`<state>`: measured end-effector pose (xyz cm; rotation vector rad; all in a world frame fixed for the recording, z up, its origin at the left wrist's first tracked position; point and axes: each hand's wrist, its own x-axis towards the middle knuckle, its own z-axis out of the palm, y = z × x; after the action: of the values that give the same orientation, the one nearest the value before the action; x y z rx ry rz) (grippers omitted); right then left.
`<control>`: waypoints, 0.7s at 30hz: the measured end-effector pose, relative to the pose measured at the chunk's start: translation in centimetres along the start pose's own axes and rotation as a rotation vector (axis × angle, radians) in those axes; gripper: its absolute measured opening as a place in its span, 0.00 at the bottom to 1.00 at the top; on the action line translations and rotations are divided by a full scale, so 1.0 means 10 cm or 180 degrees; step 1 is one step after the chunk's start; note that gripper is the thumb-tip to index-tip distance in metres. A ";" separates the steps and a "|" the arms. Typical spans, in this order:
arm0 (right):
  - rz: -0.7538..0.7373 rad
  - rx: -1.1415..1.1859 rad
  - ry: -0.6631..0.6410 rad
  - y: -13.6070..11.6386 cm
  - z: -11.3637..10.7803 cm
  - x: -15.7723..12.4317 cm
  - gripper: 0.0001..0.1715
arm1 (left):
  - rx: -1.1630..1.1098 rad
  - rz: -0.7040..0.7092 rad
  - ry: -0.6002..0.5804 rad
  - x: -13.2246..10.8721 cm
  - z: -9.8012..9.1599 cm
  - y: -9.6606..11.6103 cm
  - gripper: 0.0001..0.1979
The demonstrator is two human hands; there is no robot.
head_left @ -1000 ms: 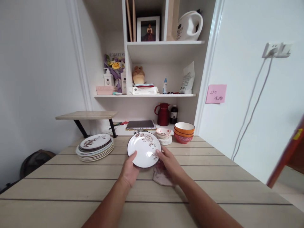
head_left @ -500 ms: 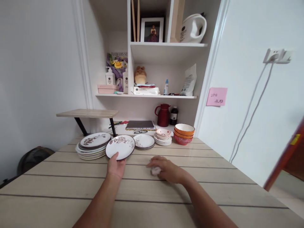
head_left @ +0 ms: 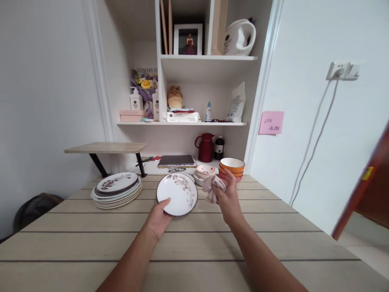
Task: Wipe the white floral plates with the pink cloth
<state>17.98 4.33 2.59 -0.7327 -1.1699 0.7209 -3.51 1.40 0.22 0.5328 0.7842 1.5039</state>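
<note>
My left hand [head_left: 159, 219] grips a white plate [head_left: 176, 194] with a dark rim and brown flowers, thumb on its face and the fingers hidden beneath. The plate is held tilted above the table, in front of another plate that it mostly covers. A crumpled pale cloth [head_left: 214, 188] is pinched in my right hand [head_left: 228, 198], just right of the plate and apart from it. At the left stands a stack of plates [head_left: 117, 190], flowered ones on top of plain ones.
Small dishes [head_left: 205, 170] and stacked orange and red bowls [head_left: 232, 166] stand at the back right of the slatted table [head_left: 188, 247]. Behind are a red jug [head_left: 206, 148], a dark bottle [head_left: 219, 148] and a laptop [head_left: 176, 160]. A small raised shelf [head_left: 106, 148] overhangs the back left.
My left hand has moved the plate rightward, away from the plate stack. My right hand has lifted the cloth off the table and brought it up beside the plate. The view has shifted slightly.
</note>
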 end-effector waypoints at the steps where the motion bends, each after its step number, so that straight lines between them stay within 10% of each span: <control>1: -0.0054 -0.0037 -0.0074 -0.01 0.01 -0.01 0.39 | 0.0163 -0.0152 -0.0129 -0.03 0.02 -0.04 0.20; 8: -0.0503 -0.1083 -0.1126 -0.03 0.08 -0.11 0.17 | 0.0679 -0.0618 -0.0914 -0.17 0.11 -0.22 0.25; 21: -0.0375 -0.2376 -0.2264 0.20 0.03 -0.15 0.29 | 0.0288 -0.0618 -0.1009 -0.05 0.05 -0.33 0.19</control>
<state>17.14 4.31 0.17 -1.0431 -2.1734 0.4330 -0.85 0.93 -1.80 0.7218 0.6374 1.1733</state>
